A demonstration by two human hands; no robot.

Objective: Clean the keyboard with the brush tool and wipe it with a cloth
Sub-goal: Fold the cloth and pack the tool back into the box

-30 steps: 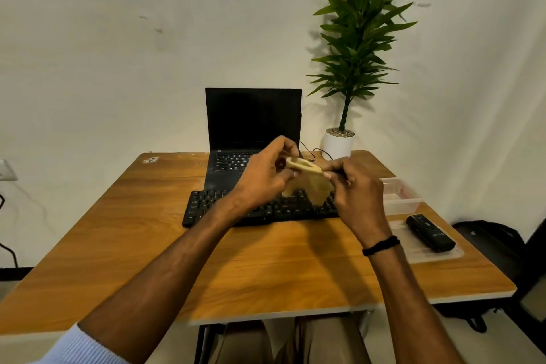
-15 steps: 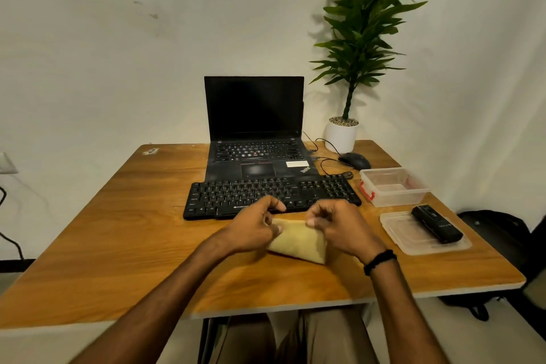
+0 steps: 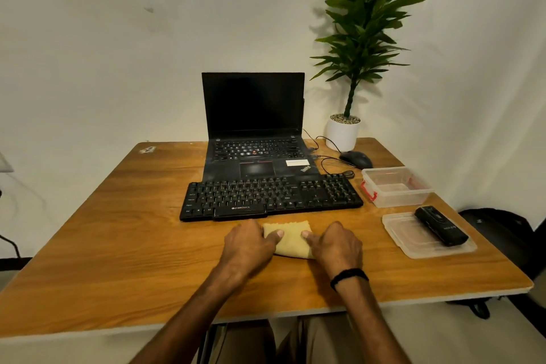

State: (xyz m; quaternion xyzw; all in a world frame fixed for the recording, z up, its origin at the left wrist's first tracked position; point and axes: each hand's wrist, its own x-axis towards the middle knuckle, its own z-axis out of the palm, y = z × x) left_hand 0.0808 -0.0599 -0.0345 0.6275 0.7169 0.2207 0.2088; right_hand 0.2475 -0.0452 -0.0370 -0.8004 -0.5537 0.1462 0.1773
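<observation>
Evidently at the wiping step, holding the folded cloth [image 3: 291,242] on the table [image 3: 118,245] just before the keyboard [image 3: 270,196] with left hand [image 3: 251,242] and right hand [image 3: 336,245], thumbs on top, curled fingers perhaps tucked under its ends; next, lifting it onto the keys.

Wooden counter [image 3: 103,230] left of black keyboard [image 3: 270,196] lies open; right side obstructed by clear plastic box [image 3: 399,198], flat clear lid [image 3: 413,242], black oblong device [image 3: 441,226].

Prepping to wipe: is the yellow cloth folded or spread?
Folded: the cloth is a compact pad on the table, left hand and right hand holding its ends.
</observation>
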